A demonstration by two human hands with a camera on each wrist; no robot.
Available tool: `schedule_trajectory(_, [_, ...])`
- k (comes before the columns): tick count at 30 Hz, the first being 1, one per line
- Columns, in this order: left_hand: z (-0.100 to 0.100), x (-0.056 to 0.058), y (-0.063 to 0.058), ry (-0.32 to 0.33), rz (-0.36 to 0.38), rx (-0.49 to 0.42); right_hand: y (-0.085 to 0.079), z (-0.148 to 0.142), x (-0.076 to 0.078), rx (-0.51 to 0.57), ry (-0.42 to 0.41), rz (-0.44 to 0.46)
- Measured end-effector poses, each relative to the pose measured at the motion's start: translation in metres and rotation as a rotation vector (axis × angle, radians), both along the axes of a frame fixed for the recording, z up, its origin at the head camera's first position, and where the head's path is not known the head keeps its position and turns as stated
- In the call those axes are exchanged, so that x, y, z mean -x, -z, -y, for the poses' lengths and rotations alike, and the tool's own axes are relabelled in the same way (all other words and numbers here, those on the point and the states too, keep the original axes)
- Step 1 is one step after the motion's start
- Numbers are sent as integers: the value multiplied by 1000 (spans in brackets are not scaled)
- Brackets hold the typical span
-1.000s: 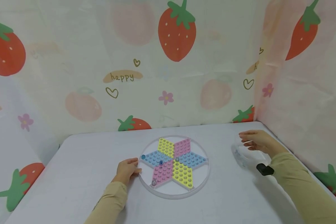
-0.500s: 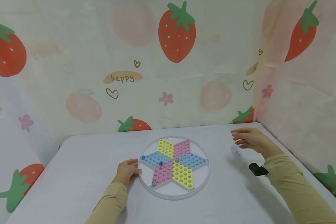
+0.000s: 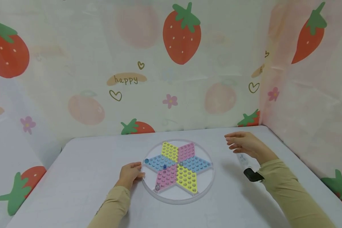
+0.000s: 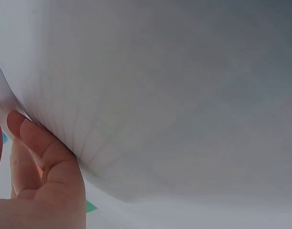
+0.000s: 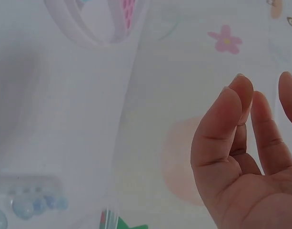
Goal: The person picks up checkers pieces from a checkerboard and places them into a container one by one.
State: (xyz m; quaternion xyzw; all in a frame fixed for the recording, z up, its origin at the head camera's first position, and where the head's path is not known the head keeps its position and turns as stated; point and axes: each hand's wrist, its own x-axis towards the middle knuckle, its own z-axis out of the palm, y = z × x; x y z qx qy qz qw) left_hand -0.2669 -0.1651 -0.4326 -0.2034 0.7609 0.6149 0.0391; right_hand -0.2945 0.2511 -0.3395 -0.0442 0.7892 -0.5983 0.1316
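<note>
A round Chinese checkers board (image 3: 179,201) with a pink, yellow and blue star lies on the white table in the head view. On it sit a few marbles, among them a blue marble (image 3: 146,161) at the left tip and a clear marble (image 3: 157,187) at the lower left. My left hand (image 3: 129,174) touches the board's left rim with fingertips and thumb. To the right of the board, my right hand (image 3: 246,144) hovers above the table, thumb and forefinger tips close together (image 5: 250,157). I cannot tell whether something small is hidden between them.
Beneath my right hand stands a clear plastic container (image 3: 245,162), holding several marbles (image 5: 38,205) in the right wrist view. A strawberry-print cloth (image 3: 182,76) hangs behind the table and along both sides. A black band (image 3: 253,175) sits on the right wrist.
My right hand has moved left, away from above the container and closer to the board. The left hand stays at the rim, and the board and its marbles have not moved.
</note>
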Motion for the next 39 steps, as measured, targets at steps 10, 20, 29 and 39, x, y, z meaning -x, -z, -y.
schedule_trajectory(10, [1,-1,-2,7,0,10,8,25,0,36,-51,6])
schedule_trajectory(20, [0,-1,-1,-1,-1,-11,20,48,2,76,-39,45])
schedule_trajectory(29, [-1,-1,0,2,4,-15,33,69,4,85,-67,65])
schedule_trajectory(39, [-1,-1,0,-2,4,3,49,93,7,82,-118,84])
